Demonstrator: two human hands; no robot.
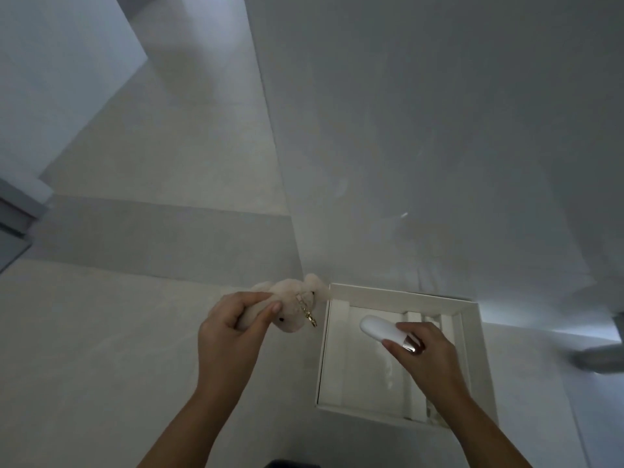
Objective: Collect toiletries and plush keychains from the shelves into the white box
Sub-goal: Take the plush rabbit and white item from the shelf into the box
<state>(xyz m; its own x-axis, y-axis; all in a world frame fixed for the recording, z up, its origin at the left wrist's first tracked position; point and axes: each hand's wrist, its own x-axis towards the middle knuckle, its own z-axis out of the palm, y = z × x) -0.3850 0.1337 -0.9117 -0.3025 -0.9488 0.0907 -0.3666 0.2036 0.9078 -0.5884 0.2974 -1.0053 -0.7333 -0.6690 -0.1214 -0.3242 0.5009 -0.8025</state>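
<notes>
Left hand (pixel 228 327) gripping plush keychain (pixel 293 298), right hand (pixel 430 358) pinching smooth oval bottle (pixel 377 327) above white box (pixel 398 296)

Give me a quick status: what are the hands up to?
Left hand grips plush keychain, just left of white box. Right hand holds white toiletry item over the box. Nothing in the way.

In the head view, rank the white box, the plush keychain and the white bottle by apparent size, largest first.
1. white box
2. plush keychain
3. white bottle; both partly hidden, so 2 versus 3 is unsure.
</notes>
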